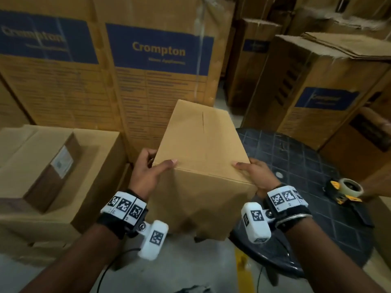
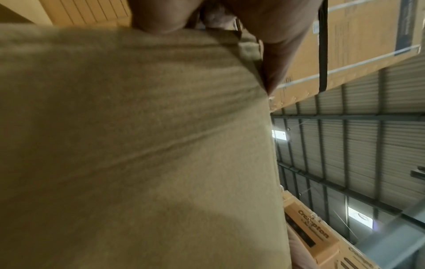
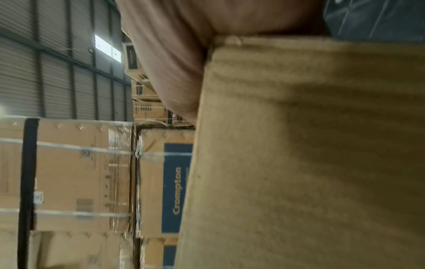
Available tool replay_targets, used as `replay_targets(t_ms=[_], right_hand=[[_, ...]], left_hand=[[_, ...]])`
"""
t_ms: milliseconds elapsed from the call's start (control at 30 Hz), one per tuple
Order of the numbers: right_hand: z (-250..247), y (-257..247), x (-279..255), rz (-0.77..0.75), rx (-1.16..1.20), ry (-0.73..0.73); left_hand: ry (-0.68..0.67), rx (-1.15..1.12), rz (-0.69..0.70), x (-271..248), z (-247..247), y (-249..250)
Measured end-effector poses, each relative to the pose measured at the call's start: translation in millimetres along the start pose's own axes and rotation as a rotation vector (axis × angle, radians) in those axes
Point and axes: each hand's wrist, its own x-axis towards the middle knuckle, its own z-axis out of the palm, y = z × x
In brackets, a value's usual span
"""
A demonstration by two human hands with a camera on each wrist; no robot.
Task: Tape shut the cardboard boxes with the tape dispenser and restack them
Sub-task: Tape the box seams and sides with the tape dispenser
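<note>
1. From the head view, the person holds a plain cardboard box (image 1: 203, 157) up off the floor, tilted, with a seam slit showing on its upper face.
   - The left hand (image 1: 148, 172) clasps the box's near left corner, thumb lying along the top face and fingers curled round the left side.
   - The right hand (image 1: 256, 174) clasps the near right corner, thumb on top; its fingers are hidden behind the box.
   - To the right of the box stands a dark round table (image 1: 300, 157) with a gridded top, and the tape dispenser (image 1: 344, 190) lies on it, well apart from the box.
   - Left of the box sits a low stack of flat cartons (image 1: 63, 166); behind the box rise tall Crompton cartons (image 1: 156, 66).
2. In the left wrist view, the box (image 2: 138, 145) fills most of the picture, blurred. The hand (image 2: 276, 36) presses against its edge at the top, fingers bent over it. Beyond the box are strapped cartons and a corrugated metal wall (image 2: 356, 145).
3. In the right wrist view, the box (image 3: 310, 154) fills the right half, with the hand (image 3: 174, 54) flat against its left face. Left of the box stand wrapped Crompton cartons (image 3: 69, 172).
</note>
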Motion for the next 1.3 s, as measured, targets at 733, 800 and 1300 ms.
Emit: replay_targets(t_ms=[733,800,1300], right_hand=[[-330.7,68.4,19.7,-0.089,-0.167,0.101],[-341.8,75.4,30.5,-0.08,-0.168,0.1],[-377.5,95.5,99.9,-0.037,-0.192,0.065]], left_hand=[[-0.301,0.068,-0.171,-71.3,314.3,-82.2],[-0.284,0.099,-0.194,-66.9,326.0,-88.2],[-0.36,0.211,-0.191,-14.8,377.7,-137.7]])
